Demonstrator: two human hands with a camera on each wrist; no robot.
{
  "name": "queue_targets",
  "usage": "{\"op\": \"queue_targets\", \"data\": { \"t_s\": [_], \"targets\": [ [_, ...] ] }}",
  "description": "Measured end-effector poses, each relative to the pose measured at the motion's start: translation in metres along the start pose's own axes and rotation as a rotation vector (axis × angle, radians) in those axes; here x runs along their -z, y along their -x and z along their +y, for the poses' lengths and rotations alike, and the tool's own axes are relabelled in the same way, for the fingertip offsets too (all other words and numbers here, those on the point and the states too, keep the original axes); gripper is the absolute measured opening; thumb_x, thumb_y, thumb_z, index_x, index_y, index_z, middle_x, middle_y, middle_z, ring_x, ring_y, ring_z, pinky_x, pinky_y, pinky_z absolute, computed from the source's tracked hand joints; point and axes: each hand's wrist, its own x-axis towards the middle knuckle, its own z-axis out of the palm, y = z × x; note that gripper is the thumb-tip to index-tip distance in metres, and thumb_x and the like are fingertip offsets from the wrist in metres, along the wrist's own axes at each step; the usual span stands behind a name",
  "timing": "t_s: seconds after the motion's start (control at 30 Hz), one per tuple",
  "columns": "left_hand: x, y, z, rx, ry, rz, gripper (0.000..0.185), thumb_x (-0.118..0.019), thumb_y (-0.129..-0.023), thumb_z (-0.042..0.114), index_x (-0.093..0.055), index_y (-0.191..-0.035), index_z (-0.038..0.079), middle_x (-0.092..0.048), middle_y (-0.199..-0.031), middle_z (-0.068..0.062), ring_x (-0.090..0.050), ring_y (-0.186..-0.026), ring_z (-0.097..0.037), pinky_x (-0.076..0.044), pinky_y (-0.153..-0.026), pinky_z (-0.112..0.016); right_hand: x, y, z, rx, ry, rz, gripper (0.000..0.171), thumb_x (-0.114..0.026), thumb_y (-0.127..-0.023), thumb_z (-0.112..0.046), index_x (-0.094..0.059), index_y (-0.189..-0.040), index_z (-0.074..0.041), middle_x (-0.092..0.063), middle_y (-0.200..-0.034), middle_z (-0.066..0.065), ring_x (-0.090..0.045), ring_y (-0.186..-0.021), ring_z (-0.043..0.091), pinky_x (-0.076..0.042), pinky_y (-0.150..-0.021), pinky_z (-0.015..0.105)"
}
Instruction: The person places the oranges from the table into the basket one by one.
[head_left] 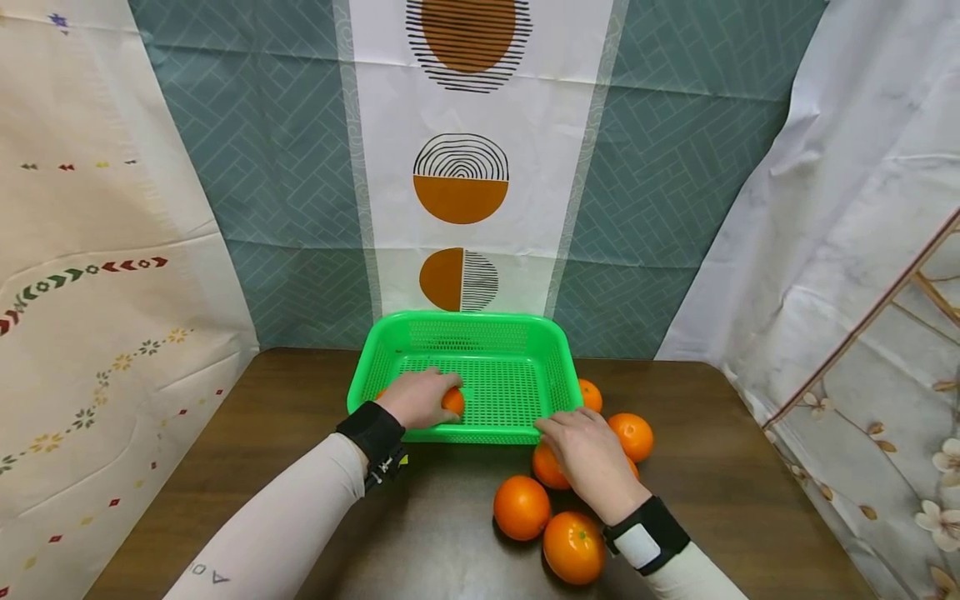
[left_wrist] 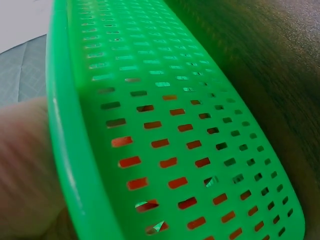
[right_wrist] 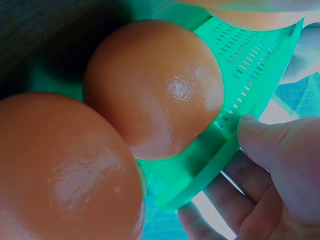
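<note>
A green perforated basket (head_left: 487, 333) stands at the back middle of a dark wooden table (head_left: 300, 433). My left hand (head_left: 441, 400) reaches over the front rim and grips an orange (head_left: 454, 402) on the basket floor. In the left wrist view that orange glows through the holes of the basket wall (left_wrist: 165, 145). My right hand (head_left: 552, 427) pinches the basket's front right corner; in the right wrist view the thumb (right_wrist: 272, 147) lies on the basket rim (right_wrist: 210, 175) with fingers beneath. An orange (right_wrist: 155, 85) sits right beside that corner.
Several loose oranges lie on the table right of and in front of the basket, among them one (head_left: 521, 507), another (head_left: 573, 546) and a third (head_left: 633, 435). Patterned cloth (head_left: 465, 183) hangs close behind the basket and along both sides.
</note>
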Motion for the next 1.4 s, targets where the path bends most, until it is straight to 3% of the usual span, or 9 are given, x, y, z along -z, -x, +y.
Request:
{"op": "queue_targets", "data": {
  "t_s": [0.5,1.4],
  "targets": [
    [-0.0022,-0.0031,-0.0029,0.041,0.059,-0.040,0.047,-0.080,-0.086,0.038,-0.065,-0.126,0.018,-0.060,-0.097,-0.002,-0.054,-0.082,-0.019,-0.047,-0.067,-0.037,-0.0013,0.0004,0.0010,0.001,-0.009,0.014,0.020,-0.079,-0.089,-0.012,-0.075,-0.109,-0.014,-0.071,-0.097,-0.004,-0.065,-0.089,0.019,-0.049,-0.094,0.045],
    [-0.0007,-0.0052,-0.0043,0.053,0.047,-0.060,0.053,-0.078,-0.088,0.041,-0.063,-0.132,0.016,-0.060,-0.100,-0.004,-0.054,-0.086,-0.020,-0.047,-0.068,-0.037,-0.0018,-0.0010,0.0012,0.000,-0.014,0.018,0.022,-0.079,-0.089,-0.013,-0.075,-0.110,-0.013,-0.072,-0.099,-0.003,-0.065,-0.091,0.020,-0.049,-0.094,0.046]
  ]
}}
